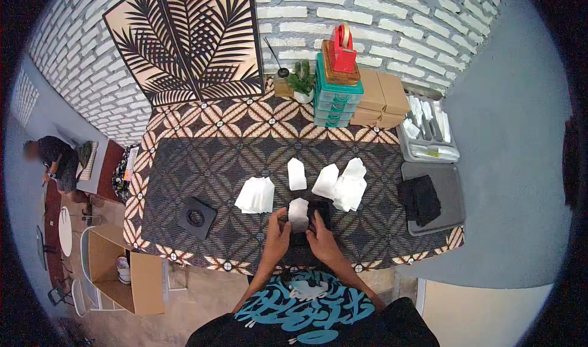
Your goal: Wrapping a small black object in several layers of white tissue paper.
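Observation:
My left hand (278, 234) and my right hand (321, 239) hold a black flat item (320, 209) between them, near the table's front edge. A white paper piece (298, 214) with cut corners lies on or against it, between my hands. Whether the black item is a cloth or a pouch I cannot tell. Beyond my hands lies a single white tag-shaped paper (296, 174). A fanned stack of white papers (255, 195) is to its left. To the right, more white papers (351, 191) overlap in a loose pile, with another white paper (325, 180) at its left side.
A black square with a ring-shaped item (195, 217) lies at left. At right, a grey tray (452, 200) holds black pieces (420, 199); behind it is a divided bin (432, 151). Teal drawers (337, 103) and cardboard boxes (379, 94) stand behind. A person (59, 161) is far left.

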Tool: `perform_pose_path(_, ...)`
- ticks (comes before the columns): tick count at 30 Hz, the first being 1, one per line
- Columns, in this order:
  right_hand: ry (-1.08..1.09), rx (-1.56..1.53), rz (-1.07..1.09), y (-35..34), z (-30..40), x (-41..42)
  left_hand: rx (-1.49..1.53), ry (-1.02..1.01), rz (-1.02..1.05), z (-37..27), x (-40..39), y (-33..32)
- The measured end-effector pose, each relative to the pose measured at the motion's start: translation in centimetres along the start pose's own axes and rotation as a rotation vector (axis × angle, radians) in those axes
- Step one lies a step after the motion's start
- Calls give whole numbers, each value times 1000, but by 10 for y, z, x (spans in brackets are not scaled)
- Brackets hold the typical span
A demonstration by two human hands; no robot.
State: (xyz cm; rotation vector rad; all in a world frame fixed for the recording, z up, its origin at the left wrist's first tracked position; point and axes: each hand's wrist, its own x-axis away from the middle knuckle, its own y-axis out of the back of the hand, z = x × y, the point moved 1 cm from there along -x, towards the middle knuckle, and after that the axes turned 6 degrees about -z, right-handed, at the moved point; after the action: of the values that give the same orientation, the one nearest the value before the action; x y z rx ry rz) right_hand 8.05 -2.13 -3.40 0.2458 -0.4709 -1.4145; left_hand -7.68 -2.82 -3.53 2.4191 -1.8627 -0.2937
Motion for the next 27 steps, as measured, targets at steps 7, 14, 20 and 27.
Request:
perform_pose_path(7,-104,128,133,4,26,-2,-48,111,37,10,-4,3)
perform_pose_path(14,181,-30,-246,30,36,-44,11,190,-34,23,-49,1)
perform_pose_path(20,235,-31,-211,5,24,-123,222,265,0,70,-110,-28)
perform_pose_path(27,188,322,-145,-31,-28,-164,-16,254,46,78,-115,-38)
